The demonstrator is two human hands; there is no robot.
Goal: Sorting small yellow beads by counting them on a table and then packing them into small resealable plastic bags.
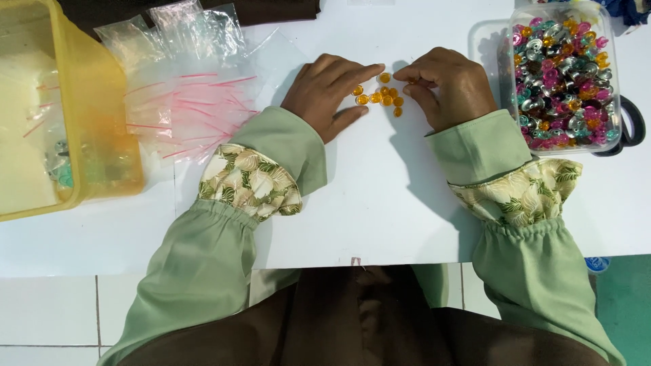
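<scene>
- Where the white sheet (380, 203) meets the person's lap, both green sleeves with leaf-print cuffs run forward to the work.
- Left hand (325, 95): lies flat and open on the sheet, fingers extended, holding nothing; the forefinger touches the near edge of the bead cluster.
- Right hand (447, 87): fingers curled, tips pinched together just beside the cluster; whether a bead sits between them cannot be told.
- Amber beads (381, 94): about ten, small and round, lying loose between the two hands.
- Risk, as a judgement: the beads could roll and scatter on the smooth sheet if a sweeping finger or a trailing cuff nudges them.
- Clear bags with pink seal strips (196, 108): a fanned heap left of the left hand, too overlapped to count; a cuff could drag them askew.
- One yellow tub (102, 102) at far left.
- One clear box of mixed coloured beads (563, 74) at far right, its contents uncountable.
</scene>
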